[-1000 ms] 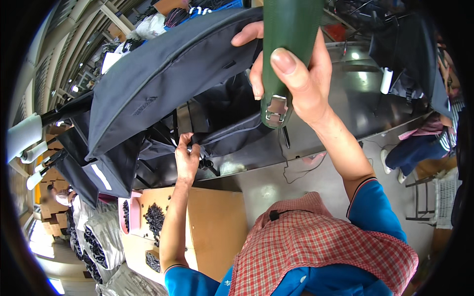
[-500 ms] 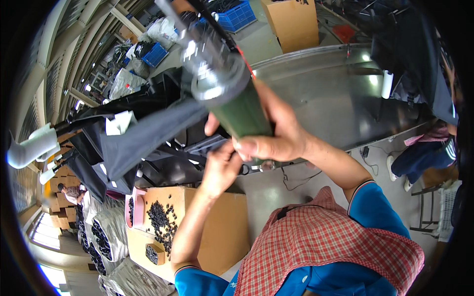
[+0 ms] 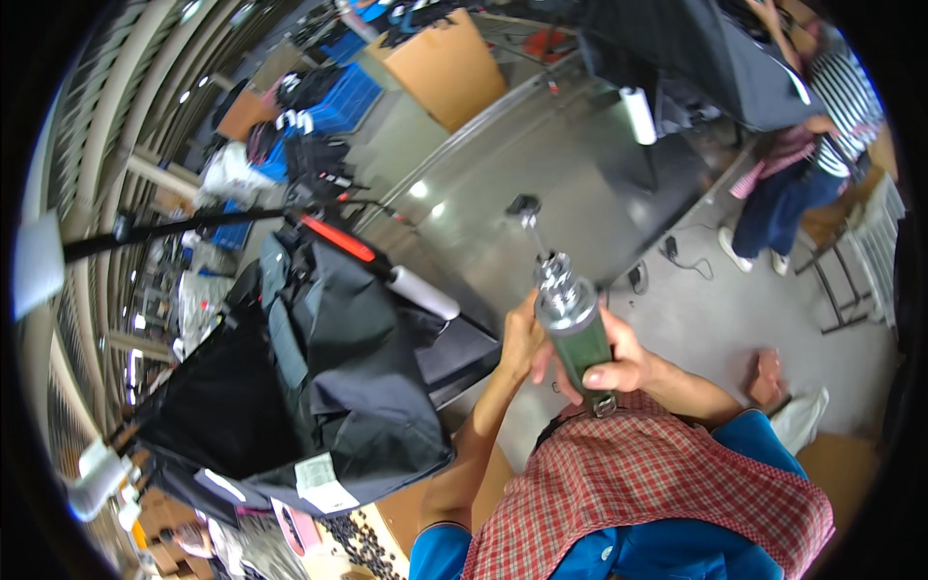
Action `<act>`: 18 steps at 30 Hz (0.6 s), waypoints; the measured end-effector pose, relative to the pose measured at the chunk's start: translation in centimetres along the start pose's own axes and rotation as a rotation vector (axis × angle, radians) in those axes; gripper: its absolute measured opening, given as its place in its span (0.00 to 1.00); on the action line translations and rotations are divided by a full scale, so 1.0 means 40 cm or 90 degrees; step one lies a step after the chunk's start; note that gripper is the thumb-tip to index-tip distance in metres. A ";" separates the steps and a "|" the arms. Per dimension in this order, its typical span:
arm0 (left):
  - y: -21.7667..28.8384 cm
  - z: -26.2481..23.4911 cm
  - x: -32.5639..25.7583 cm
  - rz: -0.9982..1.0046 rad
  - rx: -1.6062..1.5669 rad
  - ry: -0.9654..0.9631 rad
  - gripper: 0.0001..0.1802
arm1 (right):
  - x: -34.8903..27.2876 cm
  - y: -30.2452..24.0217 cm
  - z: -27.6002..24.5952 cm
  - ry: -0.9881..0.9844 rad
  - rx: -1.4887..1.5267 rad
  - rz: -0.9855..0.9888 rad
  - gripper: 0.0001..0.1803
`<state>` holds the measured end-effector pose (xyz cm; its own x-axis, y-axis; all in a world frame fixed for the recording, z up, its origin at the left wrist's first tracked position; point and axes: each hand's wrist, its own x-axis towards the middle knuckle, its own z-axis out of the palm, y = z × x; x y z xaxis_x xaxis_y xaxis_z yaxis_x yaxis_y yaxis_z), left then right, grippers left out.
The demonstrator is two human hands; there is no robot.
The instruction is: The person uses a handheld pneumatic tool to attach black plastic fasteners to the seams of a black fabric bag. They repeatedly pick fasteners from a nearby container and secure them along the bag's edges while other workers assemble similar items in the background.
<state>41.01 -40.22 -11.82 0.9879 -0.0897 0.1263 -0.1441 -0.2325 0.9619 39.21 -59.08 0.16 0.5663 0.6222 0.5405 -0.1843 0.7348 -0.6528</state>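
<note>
My right hand (image 3: 619, 362) is wrapped round the green body of a power screwdriver (image 3: 587, 353), which points away from me. The tool has a silver collar and a thin shaft, with a small dark piece (image 3: 523, 205) at the shaft's far end. Close against the tool's left side is my left hand (image 3: 523, 340); its fingers are mostly hidden behind the tool, so their grip does not show. To the left stands a black fabric body on a frame (image 3: 358, 358), with a red strip (image 3: 336, 238), a white-wrapped tube (image 3: 423, 293) and a white label (image 3: 324, 483).
A shiny metal worktable (image 3: 493, 203) stretches across ahead. A second black fabric piece (image 3: 706, 68) stands at its far right, near a person in a striped top (image 3: 841, 111). Small black parts (image 3: 362, 543) lie on a cardboard box lower left. Blue crates (image 3: 343, 101) stand behind.
The screwdriver has come down and right, nearer my body, still in my right hand. My left hand has moved up and right. The view has swung, bringing the black fabric body more into sight.
</note>
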 end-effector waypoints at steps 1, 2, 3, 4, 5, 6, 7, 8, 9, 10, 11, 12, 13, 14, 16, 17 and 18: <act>0.067 0.026 0.031 -0.028 0.025 0.024 0.18 | -0.022 -0.023 -0.017 0.045 -0.002 -0.023 0.35; 0.079 0.044 0.044 0.010 0.045 0.022 0.19 | -0.041 -0.036 -0.031 0.085 -0.028 -0.029 0.35; 0.134 0.071 0.066 -0.067 0.006 0.033 0.19 | -0.060 -0.050 -0.046 0.145 -0.072 -0.037 0.41; 0.174 0.092 0.085 -0.083 0.014 0.020 0.20 | -0.078 -0.064 -0.059 0.179 -0.075 -0.049 0.40; 0.205 0.107 0.100 -0.097 0.022 0.017 0.20 | -0.085 -0.076 -0.068 0.204 -0.076 -0.056 0.40; 0.218 0.128 0.110 -0.044 0.011 0.024 0.21 | -0.095 -0.080 -0.077 0.225 -0.075 -0.065 0.40; 0.234 0.133 0.118 -0.046 0.007 0.029 0.22 | -0.101 -0.077 -0.084 0.240 -0.073 -0.075 0.40; 0.243 0.134 0.126 -0.023 0.017 0.038 0.23 | -0.106 -0.076 -0.090 0.254 -0.071 -0.085 0.40; 0.252 0.132 0.132 -0.001 0.027 0.049 0.25 | -0.110 -0.081 -0.095 0.265 -0.078 -0.089 0.40; 0.271 0.119 0.133 -0.034 -0.005 0.042 0.26 | -0.109 -0.082 -0.098 0.273 -0.081 -0.091 0.40; 0.288 0.120 0.130 -0.026 0.016 0.053 0.27 | -0.107 -0.084 -0.101 0.279 -0.083 -0.092 0.40; 0.305 0.120 0.124 -0.018 0.037 0.067 0.28 | -0.104 -0.086 -0.105 0.253 -0.075 -0.104 0.35; 0.318 0.118 0.118 -0.009 0.055 0.088 0.29 | -0.096 -0.087 -0.108 0.259 -0.076 -0.098 0.37; 0.324 0.110 0.105 0.006 0.027 0.106 0.25 | -0.085 -0.085 -0.110 0.262 -0.075 -0.090 0.39; 0.346 0.103 0.088 0.083 -0.025 0.180 0.24 | -0.058 -0.079 -0.107 0.267 -0.072 -0.078 0.42; 0.355 0.097 0.070 0.119 -0.051 0.223 0.24 | -0.048 -0.076 -0.109 0.253 -0.070 -0.082 0.40; 0.367 0.071 0.045 0.151 -0.088 0.209 0.24 | -0.037 -0.072 -0.113 0.238 -0.064 -0.084 0.38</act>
<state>40.53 -46.55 1.83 0.8969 0.1938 0.3975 -0.3832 -0.1083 0.9173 42.54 -63.33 -1.17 0.8359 0.3694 0.4060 -0.0206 0.7602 -0.6494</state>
